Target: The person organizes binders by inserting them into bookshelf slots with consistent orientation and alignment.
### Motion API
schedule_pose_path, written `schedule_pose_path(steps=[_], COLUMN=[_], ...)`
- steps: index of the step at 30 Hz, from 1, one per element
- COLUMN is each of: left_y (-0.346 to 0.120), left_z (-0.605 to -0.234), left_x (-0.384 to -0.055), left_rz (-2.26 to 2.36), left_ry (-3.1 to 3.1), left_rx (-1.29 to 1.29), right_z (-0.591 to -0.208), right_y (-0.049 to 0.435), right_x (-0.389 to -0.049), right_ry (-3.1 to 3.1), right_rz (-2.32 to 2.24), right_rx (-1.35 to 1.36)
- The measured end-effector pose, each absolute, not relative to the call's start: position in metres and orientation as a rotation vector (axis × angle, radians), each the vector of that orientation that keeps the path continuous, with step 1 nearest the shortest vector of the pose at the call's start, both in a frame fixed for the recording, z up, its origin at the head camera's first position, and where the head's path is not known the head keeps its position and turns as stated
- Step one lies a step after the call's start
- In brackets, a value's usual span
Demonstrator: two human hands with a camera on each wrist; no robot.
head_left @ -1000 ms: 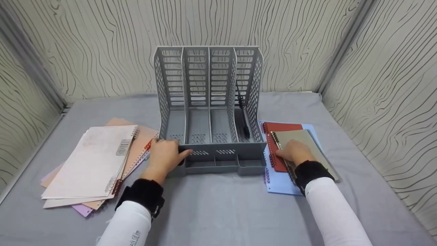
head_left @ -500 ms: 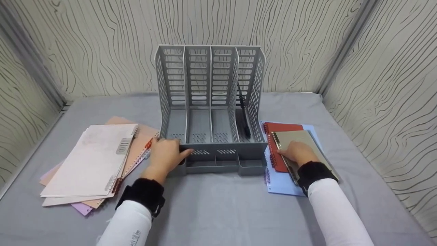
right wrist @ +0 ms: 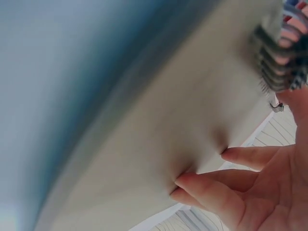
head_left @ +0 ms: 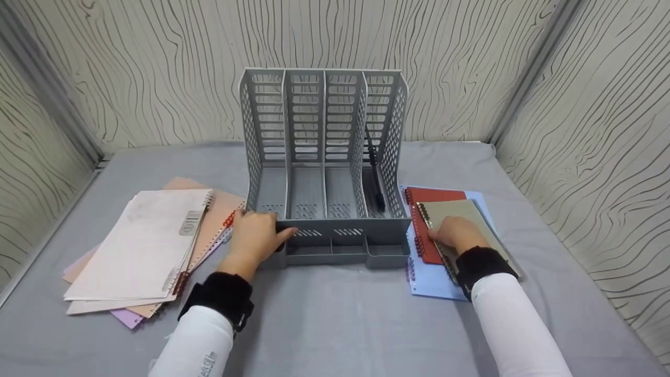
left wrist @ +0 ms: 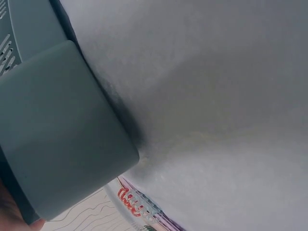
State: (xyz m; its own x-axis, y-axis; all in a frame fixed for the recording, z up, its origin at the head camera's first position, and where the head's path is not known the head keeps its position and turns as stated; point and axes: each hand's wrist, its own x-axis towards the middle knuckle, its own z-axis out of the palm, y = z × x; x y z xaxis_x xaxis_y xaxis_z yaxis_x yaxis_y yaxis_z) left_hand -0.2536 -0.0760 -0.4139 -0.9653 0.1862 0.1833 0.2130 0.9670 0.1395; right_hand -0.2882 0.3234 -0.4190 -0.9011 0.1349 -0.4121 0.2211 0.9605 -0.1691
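A grey desktop file organizer [head_left: 322,229] with upright compartments stands in the middle of the table. My left hand [head_left: 254,235] grips its front left corner, thumb over the front wall; in the left wrist view the organizer's smooth corner [left wrist: 72,130] fills the left side. On the right, my right hand [head_left: 458,234] holds an olive-grey spiral notebook [head_left: 484,225] lying on a stack. In the right wrist view its fingertips [right wrist: 185,180] press the cover while the thumb is at the ring binding [right wrist: 281,62], partly hidden behind the rings.
Under the olive notebook lie a red notebook [head_left: 437,195] and light blue ones [head_left: 426,283]. A pile topped by a white notebook [head_left: 131,241] lies left of the organizer. A thin dark notebook with black rings [head_left: 374,167] stands in the rightmost compartment. Patterned walls enclose the table.
Hardly anything differs. The right hand has shifted very slightly to the right over the olive notebook; the left hand keeps its grip on the organizer.
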Motion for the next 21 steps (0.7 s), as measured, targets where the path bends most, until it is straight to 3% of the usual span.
schedule_pose_path(steps=[9, 21], left_y=[-0.0774, -0.076], left_z=[-0.4143, -0.4138], left_x=[-0.2546, -0.2541], left_rz=[-0.223, -0.209], left_ry=[-2.955, -2.942], left_rx=[-0.293, -0.295], right_z=[-0.4211, -0.4128], right_y=[0.3168, 0.324], right_x=[-0.2911, -0.2842], right_ry=[2.707, 2.809], right_rz=[-0.333, -0.307], right_rx=[0.321, 0.041])
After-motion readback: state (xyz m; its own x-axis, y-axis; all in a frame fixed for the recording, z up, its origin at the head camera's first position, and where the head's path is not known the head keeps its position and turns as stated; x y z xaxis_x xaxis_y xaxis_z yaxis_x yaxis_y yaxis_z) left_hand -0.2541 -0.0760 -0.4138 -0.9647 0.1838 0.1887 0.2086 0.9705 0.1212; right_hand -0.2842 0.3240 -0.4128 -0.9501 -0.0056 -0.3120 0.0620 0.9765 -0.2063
